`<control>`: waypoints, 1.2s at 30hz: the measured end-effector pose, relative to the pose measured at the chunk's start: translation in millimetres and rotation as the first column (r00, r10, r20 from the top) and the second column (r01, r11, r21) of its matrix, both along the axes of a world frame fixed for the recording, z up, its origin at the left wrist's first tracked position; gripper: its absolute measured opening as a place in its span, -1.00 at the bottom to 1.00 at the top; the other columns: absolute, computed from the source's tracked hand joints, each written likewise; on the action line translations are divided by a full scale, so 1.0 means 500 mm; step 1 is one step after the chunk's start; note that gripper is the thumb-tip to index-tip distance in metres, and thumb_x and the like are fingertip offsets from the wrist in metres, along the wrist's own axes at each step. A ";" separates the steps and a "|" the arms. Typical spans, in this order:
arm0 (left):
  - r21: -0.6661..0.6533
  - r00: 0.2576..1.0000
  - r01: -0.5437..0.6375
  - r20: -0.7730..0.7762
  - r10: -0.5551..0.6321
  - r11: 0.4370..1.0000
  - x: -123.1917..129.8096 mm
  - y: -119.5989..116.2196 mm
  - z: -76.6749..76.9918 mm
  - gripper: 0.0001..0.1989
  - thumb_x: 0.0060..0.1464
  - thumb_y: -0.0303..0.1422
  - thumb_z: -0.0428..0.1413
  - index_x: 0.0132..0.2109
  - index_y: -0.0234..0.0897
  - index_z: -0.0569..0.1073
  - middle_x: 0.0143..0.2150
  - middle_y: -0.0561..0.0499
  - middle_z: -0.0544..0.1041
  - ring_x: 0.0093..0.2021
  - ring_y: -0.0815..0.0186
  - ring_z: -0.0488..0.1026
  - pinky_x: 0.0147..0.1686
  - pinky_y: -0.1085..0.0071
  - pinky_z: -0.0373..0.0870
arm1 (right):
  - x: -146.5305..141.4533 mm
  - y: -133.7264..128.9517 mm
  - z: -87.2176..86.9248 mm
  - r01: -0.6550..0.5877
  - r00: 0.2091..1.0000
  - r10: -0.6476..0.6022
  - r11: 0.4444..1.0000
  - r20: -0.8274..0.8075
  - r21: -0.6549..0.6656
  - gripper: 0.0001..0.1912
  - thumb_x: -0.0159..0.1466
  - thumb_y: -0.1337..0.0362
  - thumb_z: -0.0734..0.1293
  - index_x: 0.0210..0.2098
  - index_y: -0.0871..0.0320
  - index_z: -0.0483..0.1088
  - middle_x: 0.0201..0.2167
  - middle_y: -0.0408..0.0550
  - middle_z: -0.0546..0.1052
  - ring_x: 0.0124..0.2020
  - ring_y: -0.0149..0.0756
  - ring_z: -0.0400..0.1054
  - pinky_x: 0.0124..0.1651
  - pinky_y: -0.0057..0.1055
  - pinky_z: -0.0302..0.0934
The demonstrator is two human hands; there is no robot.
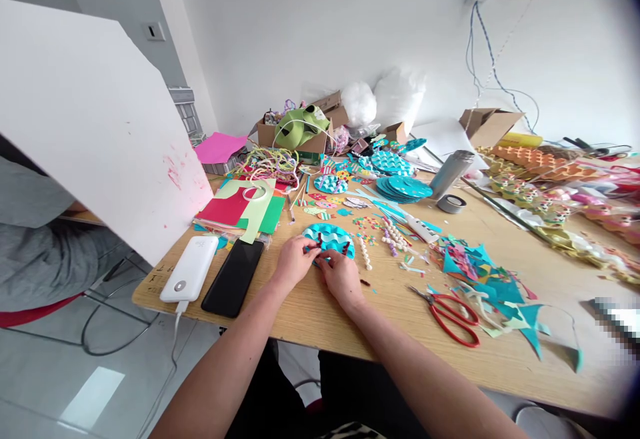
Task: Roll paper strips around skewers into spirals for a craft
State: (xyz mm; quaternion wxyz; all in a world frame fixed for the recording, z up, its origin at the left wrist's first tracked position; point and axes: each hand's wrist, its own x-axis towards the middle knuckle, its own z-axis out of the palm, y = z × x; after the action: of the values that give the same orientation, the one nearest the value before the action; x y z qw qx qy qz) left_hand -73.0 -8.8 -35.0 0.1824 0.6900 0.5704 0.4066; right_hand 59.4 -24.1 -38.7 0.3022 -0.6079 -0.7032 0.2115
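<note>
A round turquoise craft piece [330,230] with pale wavy strips lies on the table in front of me. Short dark brown fuzzy bits [346,248] sit on its surface. My left hand [296,260] has thumb and forefinger pinched together over its near left edge. Beside it, nearly touching, my right hand [343,278] pinches at the near edge. Whatever is between the fingertips is too small to make out. Just right of the piece is a strand of white beads [365,254]. Another dark brown bit [365,282] lies by my right hand.
Red-handled scissors [457,319] and turquoise scraps [505,292] lie to the right. A black phone [233,278] and white power bank [190,269] are at left. Behind are stacked turquoise discs [404,190], a steel bottle [453,174] and coloured sheets [225,207]. A white board [100,112] leans in from the left.
</note>
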 end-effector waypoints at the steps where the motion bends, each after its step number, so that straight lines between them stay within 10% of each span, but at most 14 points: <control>1: 0.000 1.000 0.002 -0.005 -0.002 1.000 0.001 0.001 0.001 -0.92 -0.06 -0.42 0.15 -0.34 -0.27 0.51 -0.34 0.02 0.54 -0.34 0.36 0.44 -0.34 0.47 0.34 | 0.000 0.000 0.001 -0.001 1.000 0.001 1.000 -0.002 0.003 -0.79 0.18 0.21 0.23 -0.36 0.11 0.49 -0.62 -0.11 0.47 -0.60 -0.34 0.29 -0.52 -0.49 0.02; 36: 0.009 0.997 0.029 -0.065 -0.028 1.000 0.006 -0.012 0.009 -0.91 -0.06 -0.48 0.14 -0.37 -0.21 0.50 -0.34 0.05 0.55 -0.28 0.34 0.42 -0.24 0.42 0.32 | -0.003 -0.001 0.005 -0.014 0.986 0.016 1.000 0.165 -0.013 -0.82 0.19 0.26 0.23 -0.36 0.17 0.47 -0.48 0.02 0.54 -0.44 -0.19 0.40 -0.43 -0.43 0.08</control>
State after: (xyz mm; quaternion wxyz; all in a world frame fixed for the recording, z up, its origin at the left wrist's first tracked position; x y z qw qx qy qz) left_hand -70.1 -14.7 -30.3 0.1661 0.7118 0.5641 0.3840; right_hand 57.9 -24.4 -36.4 0.2376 -0.6197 -0.7292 0.1666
